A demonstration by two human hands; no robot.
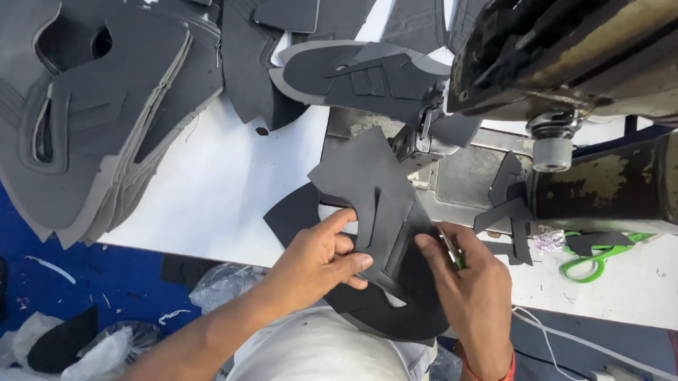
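White worktable (224,193) supports the sewing machine (581,64), where the left hand (317,262) pinches the dark shoe-upper panel (380,207) and the right hand (464,284), fingers closed on it, should keep it flat toward the presser foot (417,140).

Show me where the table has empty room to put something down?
Bare white table lies between the grey stack and the sewing machine. Another patch sits right of the green scissors. It is crowded by the left hand, right hand and their black piece.
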